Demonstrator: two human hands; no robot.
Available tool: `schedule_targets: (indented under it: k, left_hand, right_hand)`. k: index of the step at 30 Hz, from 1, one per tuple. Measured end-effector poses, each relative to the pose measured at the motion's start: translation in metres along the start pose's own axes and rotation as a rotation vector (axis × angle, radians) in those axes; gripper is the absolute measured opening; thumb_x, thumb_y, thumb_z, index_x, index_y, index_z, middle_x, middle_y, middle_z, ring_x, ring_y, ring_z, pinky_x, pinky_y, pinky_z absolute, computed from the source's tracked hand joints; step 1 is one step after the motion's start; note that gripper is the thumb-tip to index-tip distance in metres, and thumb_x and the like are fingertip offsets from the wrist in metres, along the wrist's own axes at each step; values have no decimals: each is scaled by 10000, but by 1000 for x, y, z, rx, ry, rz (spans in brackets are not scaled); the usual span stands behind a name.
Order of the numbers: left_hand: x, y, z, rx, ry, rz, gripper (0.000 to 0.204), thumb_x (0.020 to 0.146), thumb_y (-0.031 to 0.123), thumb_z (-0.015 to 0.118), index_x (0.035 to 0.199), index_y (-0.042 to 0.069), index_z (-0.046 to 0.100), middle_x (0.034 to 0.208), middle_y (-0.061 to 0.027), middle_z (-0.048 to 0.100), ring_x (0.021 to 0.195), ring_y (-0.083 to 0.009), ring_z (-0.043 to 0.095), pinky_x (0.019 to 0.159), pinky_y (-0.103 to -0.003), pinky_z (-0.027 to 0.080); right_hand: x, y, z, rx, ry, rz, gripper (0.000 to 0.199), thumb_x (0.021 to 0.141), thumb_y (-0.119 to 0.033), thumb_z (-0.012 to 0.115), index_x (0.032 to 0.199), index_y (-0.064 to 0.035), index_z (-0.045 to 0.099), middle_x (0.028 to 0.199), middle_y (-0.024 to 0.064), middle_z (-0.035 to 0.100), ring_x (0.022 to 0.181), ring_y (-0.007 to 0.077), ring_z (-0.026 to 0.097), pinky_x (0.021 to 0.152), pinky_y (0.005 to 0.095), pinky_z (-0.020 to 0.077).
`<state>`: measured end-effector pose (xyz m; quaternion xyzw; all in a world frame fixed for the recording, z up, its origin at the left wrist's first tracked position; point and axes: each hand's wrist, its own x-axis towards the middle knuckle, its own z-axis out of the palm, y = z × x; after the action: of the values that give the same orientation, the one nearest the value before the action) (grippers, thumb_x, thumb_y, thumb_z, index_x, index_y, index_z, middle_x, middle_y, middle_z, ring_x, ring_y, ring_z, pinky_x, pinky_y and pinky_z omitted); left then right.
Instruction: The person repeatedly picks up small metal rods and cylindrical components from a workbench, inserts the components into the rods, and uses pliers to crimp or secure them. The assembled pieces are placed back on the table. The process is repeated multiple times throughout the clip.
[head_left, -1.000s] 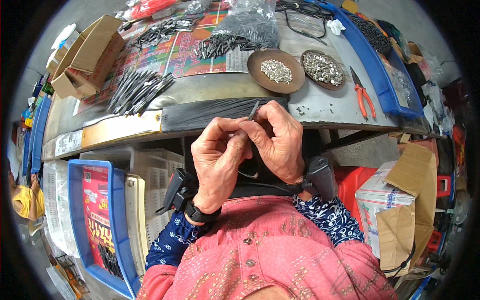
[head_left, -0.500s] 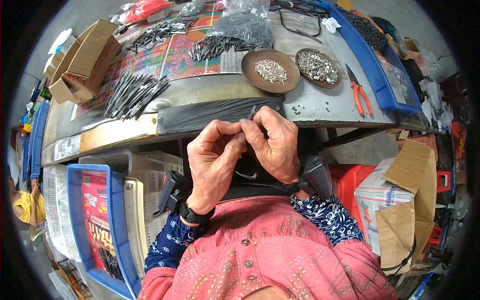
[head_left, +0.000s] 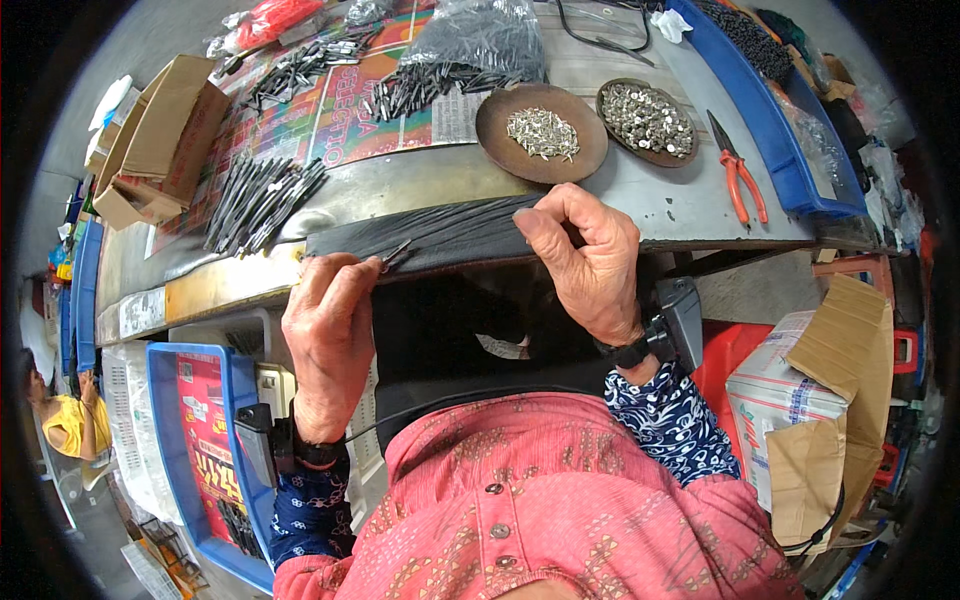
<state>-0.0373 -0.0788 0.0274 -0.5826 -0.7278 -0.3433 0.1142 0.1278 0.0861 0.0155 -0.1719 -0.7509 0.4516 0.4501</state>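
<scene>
At left of centre, the left hand pinches a slim dark piece, its long axis slanting to the upper right over a wrinkled black strip; right of a round brown dish's centre, the right hand curls, its grip unclear.

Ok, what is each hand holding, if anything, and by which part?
The left hand pinches a slim grey metallic-looking piece by its near end, far end sticking out. Whether the right hand holds anything cannot be told.
</scene>
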Motion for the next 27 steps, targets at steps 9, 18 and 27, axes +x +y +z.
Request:
schedule_targets:
  k: [9, 18, 27]
  left_hand:
    - [50, 23, 71, 3, -38, 259, 176, 670, -33, 569, 817, 49, 517, 795, -148, 495, 790, -358, 506, 694, -438, 437]
    - [31, 25, 46, -131, 48, 128, 154, 724, -66, 599, 841, 34, 602, 785, -142, 550, 776, -345, 555, 680, -409, 457]
    - [37, 22, 59, 29, -26, 184, 135, 693, -25, 565, 798, 42, 513, 782, -154, 479, 794, -362, 511, 706, -441, 439]
  right_hand:
    - [-1, 4, 4, -7, 83, -43, 223, 869, -158, 700, 749, -9, 586, 624, 59, 561, 553, 131, 514, 536, 274, 431]
    - [-7, -1, -2, -26, 5, -72, 177, 870, -113, 689, 787, 7, 590, 660, 69, 550, 573, 135, 492, 540, 292, 426]
    - [-4, 5, 6, -55, 73, -91, 170, 868, -115, 688, 791, -1, 587, 670, 81, 579, 580, 169, 550, 545, 292, 441]
